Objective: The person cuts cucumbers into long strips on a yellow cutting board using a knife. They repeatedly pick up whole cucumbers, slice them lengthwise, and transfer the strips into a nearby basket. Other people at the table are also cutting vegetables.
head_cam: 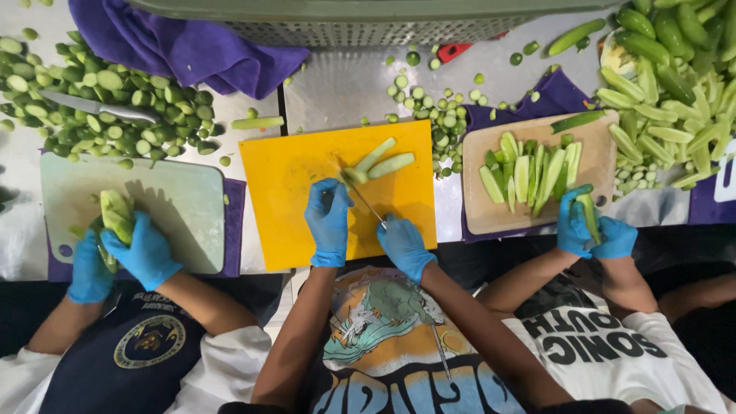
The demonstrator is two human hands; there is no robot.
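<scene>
A yellow cutting board (291, 192) lies in the middle of the steel table. My left hand (330, 222), in a blue glove, presses down on the end of a peeled cucumber piece (354, 177) on the board. Two long pale halves of the cucumber (387, 161) stretch away from it toward the upper right. My right hand (404, 245), also gloved, is shut on the handle of a thin knife (371, 208). Its blade points at the cucumber end by my left fingers.
A co-worker's gloved hands (126, 253) hold a peeled cucumber over a pale green board (176, 207) on the left. Another co-worker's hands (590, 226) hold a cucumber by a wooden board (598, 165) of cucumber sticks. Heaps of cut ends (115, 100), a loose knife (96, 106), a purple cloth (192, 46), whole cucumbers (675, 77) surround them.
</scene>
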